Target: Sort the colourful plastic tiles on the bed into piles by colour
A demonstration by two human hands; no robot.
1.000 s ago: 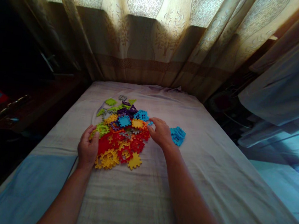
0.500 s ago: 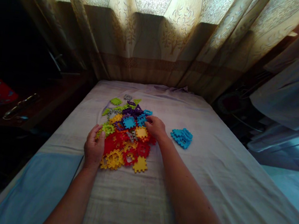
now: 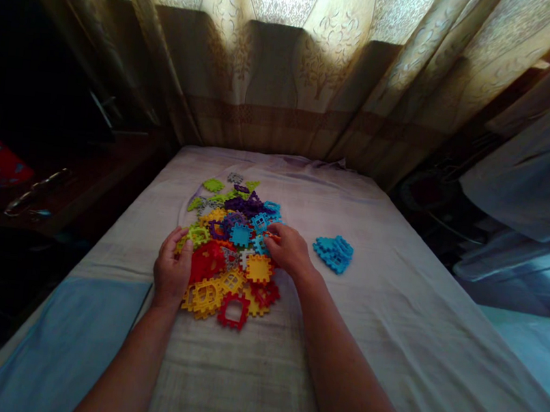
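A heap of toothed, interlocking plastic toy tiles in red, yellow, green, purple, blue and grey lies on the sheet. My left hand [image 3: 172, 270] rests against the heap's left side, thumb apart from the fingers, beside a green tile [image 3: 198, 234] and a red tile [image 3: 207, 261]. At the heap's right edge, my right hand [image 3: 289, 250] has its fingers bent and pinched on an interlocking tile, of which a thin orange edge [image 3: 273, 236] shows. Blue tiles [image 3: 259, 221] and an orange-yellow tile [image 3: 259, 268] lie close to these fingers. A red frame tile [image 3: 233, 311] is nearest me.
A small stack of blue tiles [image 3: 333, 253] lies apart on the right. The bed sheet [image 3: 390, 323] is pale and wrinkled, with a light-blue cloth [image 3: 81, 317] at the left front. Patterned curtains [image 3: 272, 88] hang behind. A dark wooden surface [image 3: 91, 173] stands left.
My right hand has moved slightly toward me. Tiles in the heap have shifted: the red frame tile now lies at the front, and yellow and blue tiles changed places. My left hand has hardly moved.
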